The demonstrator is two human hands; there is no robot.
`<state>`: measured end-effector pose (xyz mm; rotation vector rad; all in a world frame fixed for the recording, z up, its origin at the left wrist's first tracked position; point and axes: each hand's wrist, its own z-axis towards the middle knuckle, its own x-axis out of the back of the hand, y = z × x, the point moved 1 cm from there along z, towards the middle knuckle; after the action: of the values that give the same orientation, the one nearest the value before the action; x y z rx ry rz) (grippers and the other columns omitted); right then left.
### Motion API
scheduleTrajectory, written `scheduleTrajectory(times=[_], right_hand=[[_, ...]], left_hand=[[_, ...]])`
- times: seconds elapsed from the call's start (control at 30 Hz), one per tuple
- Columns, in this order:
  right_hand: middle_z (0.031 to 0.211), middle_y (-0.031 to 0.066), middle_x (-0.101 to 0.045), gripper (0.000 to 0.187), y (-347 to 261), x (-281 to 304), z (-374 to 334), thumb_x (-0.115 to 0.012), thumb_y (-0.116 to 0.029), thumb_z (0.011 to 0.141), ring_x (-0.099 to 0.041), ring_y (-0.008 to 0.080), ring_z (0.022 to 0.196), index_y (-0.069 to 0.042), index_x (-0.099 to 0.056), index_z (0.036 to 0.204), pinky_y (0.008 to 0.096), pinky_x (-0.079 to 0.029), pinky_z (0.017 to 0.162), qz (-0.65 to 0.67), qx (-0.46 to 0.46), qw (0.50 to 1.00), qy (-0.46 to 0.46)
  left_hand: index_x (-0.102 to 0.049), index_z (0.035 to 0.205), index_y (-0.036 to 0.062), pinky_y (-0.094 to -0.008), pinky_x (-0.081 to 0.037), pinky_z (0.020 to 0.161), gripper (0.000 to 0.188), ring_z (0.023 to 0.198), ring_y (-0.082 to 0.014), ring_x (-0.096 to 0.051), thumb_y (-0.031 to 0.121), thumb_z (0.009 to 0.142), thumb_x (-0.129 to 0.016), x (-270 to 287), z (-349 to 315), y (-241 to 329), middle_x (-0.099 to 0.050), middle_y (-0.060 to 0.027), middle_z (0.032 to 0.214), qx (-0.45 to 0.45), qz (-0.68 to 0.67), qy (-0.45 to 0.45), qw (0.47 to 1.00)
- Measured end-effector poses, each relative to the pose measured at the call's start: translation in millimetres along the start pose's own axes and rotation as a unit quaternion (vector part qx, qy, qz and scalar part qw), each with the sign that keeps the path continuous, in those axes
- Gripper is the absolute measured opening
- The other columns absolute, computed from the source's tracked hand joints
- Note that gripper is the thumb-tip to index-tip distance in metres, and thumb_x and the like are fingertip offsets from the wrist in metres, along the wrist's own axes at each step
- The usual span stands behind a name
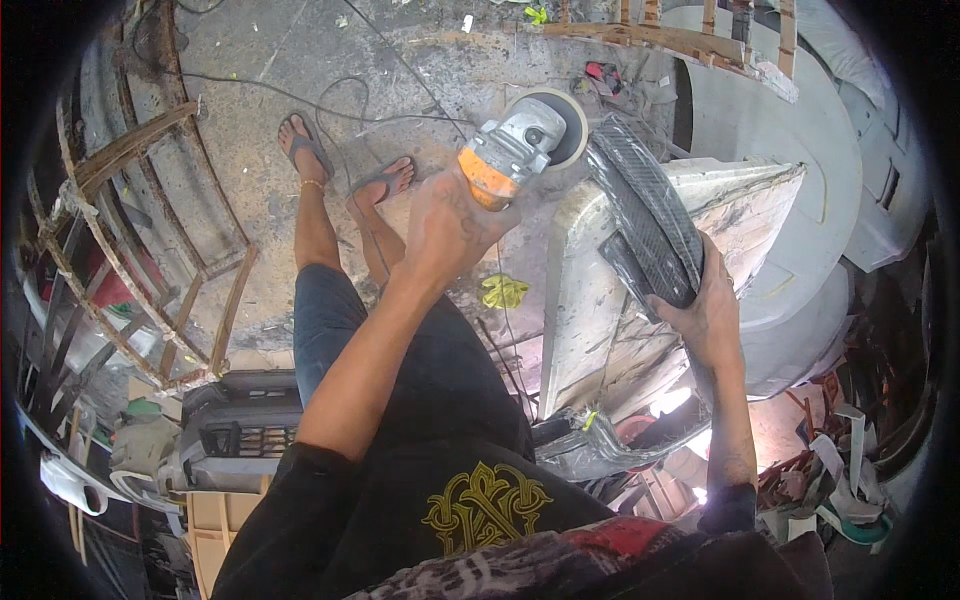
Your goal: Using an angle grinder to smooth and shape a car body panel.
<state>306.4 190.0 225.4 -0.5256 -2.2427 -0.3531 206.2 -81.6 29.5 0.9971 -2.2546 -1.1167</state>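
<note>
My left hand [448,222] is wrapped round the body of an angle grinder [512,140] with a grey metal head and an orange collar. Its pale round disc [573,128] is at the far end of a dark, glossy carbon-fibre-patterned part [655,205]; I cannot tell whether they touch. With fingers and thumb, my right hand [708,315] grips the near end of that long, ridged part. The part is tilted over a worn white slab [577,300], whose top is stained. Fingers of the left hand are partly hidden behind the grinder.
A cord [410,118] trails over the concrete floor near my sandalled feet. Rusty metal frames [130,150] stand at left. Large grey panels [800,130] fill the right. A yellow-green crumpled item [504,291] lies by the slab; scraps [850,480] pile up at lower right.
</note>
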Motion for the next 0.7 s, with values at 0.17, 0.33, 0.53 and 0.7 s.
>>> scheduleTrajectory(times=[0.17,0.33,0.53,0.7], right_hand=[[0.134,0.0282,-0.06,0.105,0,-1,0,-0.094,-0.027,0.067,-0.062,0.0467,0.12,-0.003,-0.039,0.154,0.0506,-0.051,0.102,0.005,0.013,1.0,0.006],[0.135,0.0282,-0.06,0.105,-2,0,-1,-0.094,-0.028,0.067,-0.061,0.0468,0.122,-0.001,-0.039,0.153,0.0502,-0.05,0.103,0.009,0.005,1.0,0.003],[0.137,0.0278,-0.059,0.103,-4,1,0,-0.094,-0.028,0.068,-0.059,0.0464,0.124,-0.001,-0.04,0.151,0.0501,-0.049,0.105,0.013,0.0,1.0,0.002],[0.137,0.0278,-0.059,0.103,-5,1,-1,-0.094,-0.028,0.068,-0.059,0.0463,0.124,0.0,-0.04,0.151,0.0496,-0.049,0.105,0.01,0.002,1.0,0.001]], left_hand=[[-0.07,0.115,-0.0007,-0.0373,-0.055,0.083,0.042,0.088,-0.025,-0.072,0.015,0.077,-0.079,-4,-3,-7,-0.076,-0.0131,0.099,-0.036,-0.033,0.041,0.998],[-0.069,0.116,-0.0007,-0.0345,-0.055,0.084,0.041,0.09,-0.0219,-0.073,0.015,0.078,-0.078,1,-9,-17,-0.077,-0.0124,0.101,-0.038,-0.055,0.03,0.997],[-0.068,0.118,-0.0006,-0.0339,-0.055,0.086,0.042,0.092,-0.022,-0.074,0.014,0.079,-0.077,3,-12,-23,-0.077,-0.0124,0.103,-0.051,-0.117,0.063,0.99],[-0.068,0.119,-0.0003,-0.0342,-0.055,0.086,0.044,0.093,-0.0229,-0.074,0.014,0.078,-0.078,-3,-13,-24,-0.077,-0.0125,0.105,-0.067,-0.038,0.053,0.996]])
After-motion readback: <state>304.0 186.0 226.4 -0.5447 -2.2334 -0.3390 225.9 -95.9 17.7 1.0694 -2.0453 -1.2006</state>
